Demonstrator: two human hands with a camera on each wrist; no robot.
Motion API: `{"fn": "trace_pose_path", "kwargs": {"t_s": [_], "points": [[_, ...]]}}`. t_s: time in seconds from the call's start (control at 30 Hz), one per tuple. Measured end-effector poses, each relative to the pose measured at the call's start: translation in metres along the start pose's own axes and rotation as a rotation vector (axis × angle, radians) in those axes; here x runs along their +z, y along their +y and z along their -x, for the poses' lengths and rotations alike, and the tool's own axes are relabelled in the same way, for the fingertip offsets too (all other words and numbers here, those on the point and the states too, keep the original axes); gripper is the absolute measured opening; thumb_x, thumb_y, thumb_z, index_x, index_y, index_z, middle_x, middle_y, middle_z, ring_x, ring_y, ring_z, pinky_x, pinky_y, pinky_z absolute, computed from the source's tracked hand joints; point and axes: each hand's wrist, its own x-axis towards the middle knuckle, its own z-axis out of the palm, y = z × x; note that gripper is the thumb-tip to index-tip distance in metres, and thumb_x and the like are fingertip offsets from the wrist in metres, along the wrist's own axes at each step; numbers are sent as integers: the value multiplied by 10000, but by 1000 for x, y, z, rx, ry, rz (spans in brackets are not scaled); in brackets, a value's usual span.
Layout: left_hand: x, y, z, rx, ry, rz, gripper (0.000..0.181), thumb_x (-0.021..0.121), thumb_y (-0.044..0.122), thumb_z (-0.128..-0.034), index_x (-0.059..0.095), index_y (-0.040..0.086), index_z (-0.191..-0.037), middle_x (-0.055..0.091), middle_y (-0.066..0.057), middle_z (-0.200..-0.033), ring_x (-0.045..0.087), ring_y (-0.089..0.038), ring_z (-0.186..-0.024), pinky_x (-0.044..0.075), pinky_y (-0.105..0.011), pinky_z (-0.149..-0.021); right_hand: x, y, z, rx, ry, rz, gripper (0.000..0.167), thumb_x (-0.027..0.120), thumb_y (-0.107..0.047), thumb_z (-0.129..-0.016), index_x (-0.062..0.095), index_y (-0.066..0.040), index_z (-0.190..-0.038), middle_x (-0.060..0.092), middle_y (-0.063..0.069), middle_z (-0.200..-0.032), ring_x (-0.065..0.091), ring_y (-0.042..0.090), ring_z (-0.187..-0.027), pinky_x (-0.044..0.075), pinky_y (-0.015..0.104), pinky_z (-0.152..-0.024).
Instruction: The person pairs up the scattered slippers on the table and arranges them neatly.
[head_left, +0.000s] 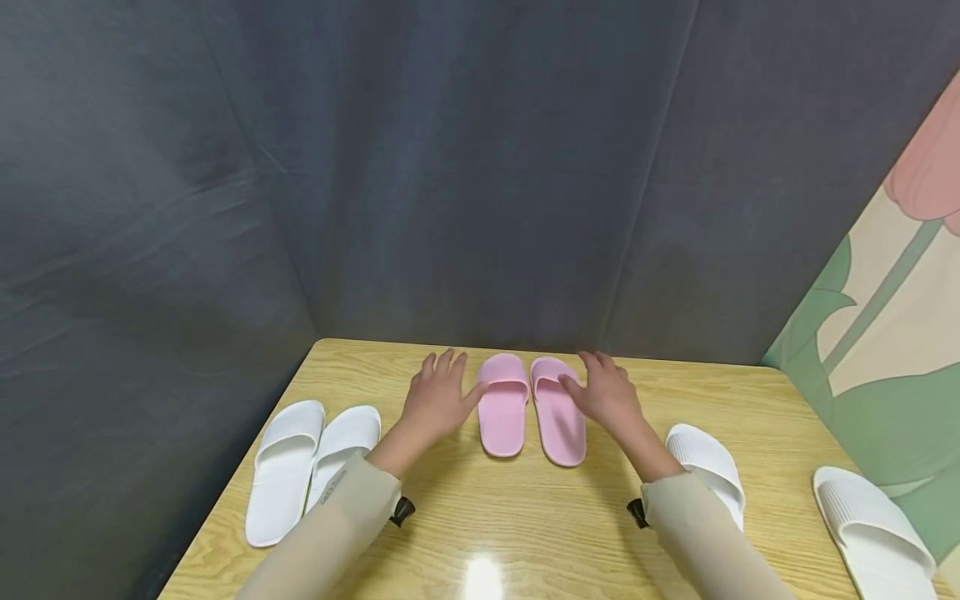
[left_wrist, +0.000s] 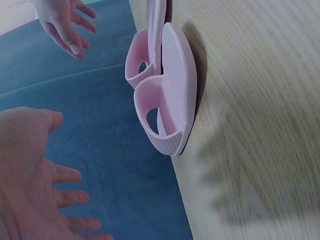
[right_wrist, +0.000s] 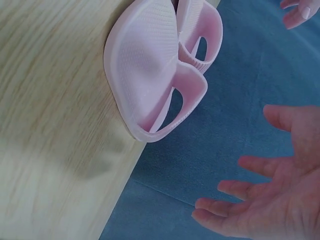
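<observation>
Two pink slippers lie side by side near the table's far edge, toes pointing away: the left pink slipper [head_left: 502, 421] and the right pink slipper [head_left: 561, 425]. Just left of the pair hovers my left hand [head_left: 438, 396], its fingers spread and holding nothing. On the other side, my right hand [head_left: 609, 392] partly overlaps the right slipper in the head view, thumb toward it. Both wrist views show a gap between each hand and the slippers; the left palm [left_wrist: 30, 180] and the right palm [right_wrist: 280, 195] are bare.
A pair of white slippers [head_left: 281, 479] lies at the table's left side. To the right are one white slipper [head_left: 708, 462], partly behind my forearm, and another [head_left: 873, 533] near the right edge. A dark curtain [head_left: 480, 183] hangs behind the wooden table [head_left: 480, 517].
</observation>
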Motion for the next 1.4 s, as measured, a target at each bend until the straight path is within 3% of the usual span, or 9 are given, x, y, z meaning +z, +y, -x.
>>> {"fn": "trace_pose_path", "kwargs": {"t_s": [0.6,0.8,1.4], "points": [[-13,-12,27,13,45,-17,696,509,547,-1012,450,65,-1510,400,-200,-1563,320,-478,-1439,359,-636,-1094,-12,13,26,-14,25,15,679,574,-396,-999,414,41,-1493,312,371,-1532,338,611,-1353,353,722,-1031],[-19,-18,36,-10,38,-9,714,521,558,-1006,443,64,-1515,381,-193,-1576,296,-472,-1456,337,-636,-1111,-15,23,34,1,13,23,689,571,-404,-1006,401,47,-1498,298,375,-1536,326,621,-1353,352,734,-1020],[-23,-57,66,-36,60,-57,802,579,610,-946,460,45,-1503,368,-231,-1571,292,-526,-1440,332,-680,-1086,-27,62,63,47,-17,27,757,543,-463,-1017,349,81,-1507,226,426,-1523,248,684,-1327,327,781,-977]]}}
